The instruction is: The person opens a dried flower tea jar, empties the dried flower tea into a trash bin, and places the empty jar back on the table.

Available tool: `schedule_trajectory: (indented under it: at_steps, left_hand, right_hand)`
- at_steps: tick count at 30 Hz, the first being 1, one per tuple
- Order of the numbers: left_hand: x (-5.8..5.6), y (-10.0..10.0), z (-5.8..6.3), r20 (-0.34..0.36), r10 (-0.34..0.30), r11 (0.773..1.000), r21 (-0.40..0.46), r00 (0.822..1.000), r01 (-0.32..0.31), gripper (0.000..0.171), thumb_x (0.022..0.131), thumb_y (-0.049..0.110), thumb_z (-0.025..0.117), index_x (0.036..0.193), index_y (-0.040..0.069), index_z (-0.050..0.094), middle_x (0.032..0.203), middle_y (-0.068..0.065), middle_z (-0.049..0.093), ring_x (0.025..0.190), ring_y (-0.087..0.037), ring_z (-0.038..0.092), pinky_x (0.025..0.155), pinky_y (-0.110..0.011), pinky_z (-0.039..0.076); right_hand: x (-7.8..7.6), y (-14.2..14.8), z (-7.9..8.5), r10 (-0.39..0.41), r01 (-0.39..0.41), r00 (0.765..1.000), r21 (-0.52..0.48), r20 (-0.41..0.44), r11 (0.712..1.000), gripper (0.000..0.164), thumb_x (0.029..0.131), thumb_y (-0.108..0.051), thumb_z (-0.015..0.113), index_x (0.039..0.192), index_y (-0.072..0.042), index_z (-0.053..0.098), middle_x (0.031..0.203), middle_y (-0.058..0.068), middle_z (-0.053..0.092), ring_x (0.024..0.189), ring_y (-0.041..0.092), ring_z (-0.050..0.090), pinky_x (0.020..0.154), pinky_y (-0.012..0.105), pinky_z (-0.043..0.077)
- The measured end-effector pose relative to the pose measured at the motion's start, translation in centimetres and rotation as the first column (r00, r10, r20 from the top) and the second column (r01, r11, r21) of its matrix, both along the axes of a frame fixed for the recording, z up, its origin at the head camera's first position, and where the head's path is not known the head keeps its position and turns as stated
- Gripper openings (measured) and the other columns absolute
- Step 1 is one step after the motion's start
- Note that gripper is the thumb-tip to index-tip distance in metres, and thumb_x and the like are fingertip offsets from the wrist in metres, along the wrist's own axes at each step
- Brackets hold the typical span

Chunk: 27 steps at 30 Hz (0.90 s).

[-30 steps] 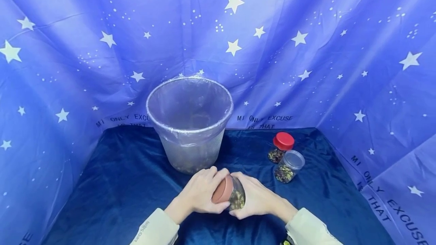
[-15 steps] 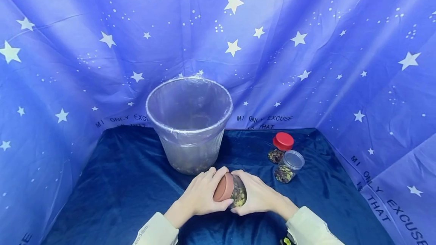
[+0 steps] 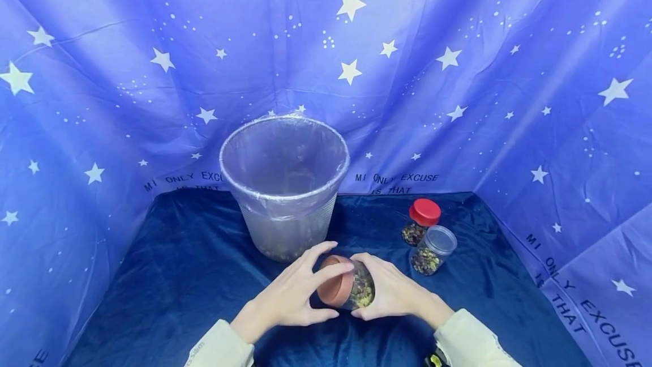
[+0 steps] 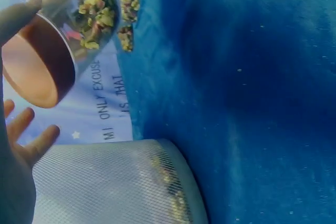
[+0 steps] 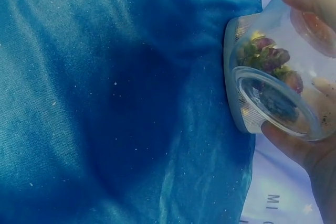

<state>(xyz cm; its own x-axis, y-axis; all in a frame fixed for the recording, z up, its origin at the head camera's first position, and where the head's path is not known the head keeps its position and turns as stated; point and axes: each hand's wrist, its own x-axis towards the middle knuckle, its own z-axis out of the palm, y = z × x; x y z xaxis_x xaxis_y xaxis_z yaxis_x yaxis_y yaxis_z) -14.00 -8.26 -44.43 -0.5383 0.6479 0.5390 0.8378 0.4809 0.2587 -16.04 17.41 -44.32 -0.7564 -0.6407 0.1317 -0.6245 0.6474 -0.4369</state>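
- Nearest me are pale, loose sleeves (image 3: 219, 347).
- I see the left hand (image 3: 292, 290) with its fingers spread about the lid (image 3: 336, 285), one finger lying across it in the head view; it grips nothing, and I cannot tell whether that finger touches.
- The right hand (image 3: 389, 290) holds the jar (image 3: 363, 287), thumb and fingers curled round its wall at the base end.
- The jar is above the cloth (image 3: 183, 276), tipped on its side, lid toward the left hand. I judge it light, smooth, stiff and rather slippery; I'd hold its body and take the lid by the rim.
- The lid is round and brownish pink; how tightly it sits I cannot tell. Inside lie rough green, yellow and dark red pieces (image 4: 97, 14).
- The cloth is dark blue, sheeny, softly creased.
- Farther off stand the clear-topped jar (image 3: 428, 261) and, just behind, the red-capped jar (image 3: 420, 220).
- The bin (image 3: 285, 237) is tapering mesh with a thin, crinkled liner (image 3: 285, 207).
- Farthest, I see the starry curtain (image 3: 254, 72) in folds.
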Motion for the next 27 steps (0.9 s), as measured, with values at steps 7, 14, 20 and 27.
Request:
schedule_trajectory:
  at_steps: [7,14,20,27]
  left_hand:
    - [0.0,-0.5,0.0,-0.003,-0.117,0.993,-0.005,0.993,0.117,0.073,0.076,0.021,0.080,0.142,0.028,0.050,0.147,-0.014,0.043,0.131,-0.025,0.049,0.100,-0.037,0.051]
    - [-0.2,-0.7,0.6,0.050,-0.126,0.991,-0.046,0.991,0.129,0.080,0.071,0.008,0.083,0.142,0.029,0.050,0.148,-0.008,0.044,0.134,-0.024,0.048,0.103,-0.039,0.049]
    - [-0.3,-0.4,0.9,0.069,-0.102,0.994,-0.040,0.992,0.105,0.076,0.074,0.025,0.084,0.143,0.030,0.050,0.145,-0.007,0.048,0.131,-0.022,0.052,0.103,-0.038,0.049]
    - [-0.3,-0.3,1.0,0.134,-0.065,0.997,-0.020,0.989,0.068,0.078,0.076,0.040,0.078,0.146,0.023,0.049,0.136,-0.009,0.054,0.115,-0.020,0.062,0.089,-0.031,0.054]
  right_hand:
    - [-0.1,0.2,-0.3,0.007,-0.007,1.000,-0.014,0.016,1.000,0.085,0.061,-0.049,0.086,0.129,-0.014,0.050,0.114,-0.004,0.062,0.100,0.010,0.061,0.083,0.031,0.054]
    - [0.0,0.3,-0.7,0.014,-0.014,0.999,-0.025,0.029,1.000,0.084,0.061,-0.050,0.086,0.128,-0.013,0.050,0.111,-0.006,0.062,0.095,0.008,0.061,0.081,0.029,0.054]
    - [0.2,0.3,-0.6,0.010,-0.010,1.000,-0.025,0.011,1.000,0.085,0.062,-0.050,0.086,0.129,-0.013,0.050,0.113,-0.004,0.063,0.097,0.008,0.061,0.082,0.030,0.055]
    - [0.3,0.3,-0.5,-0.008,0.009,1.000,-0.018,0.005,1.000,0.086,0.061,-0.050,0.086,0.130,-0.014,0.050,0.115,-0.004,0.063,0.100,0.009,0.061,0.084,0.031,0.054]
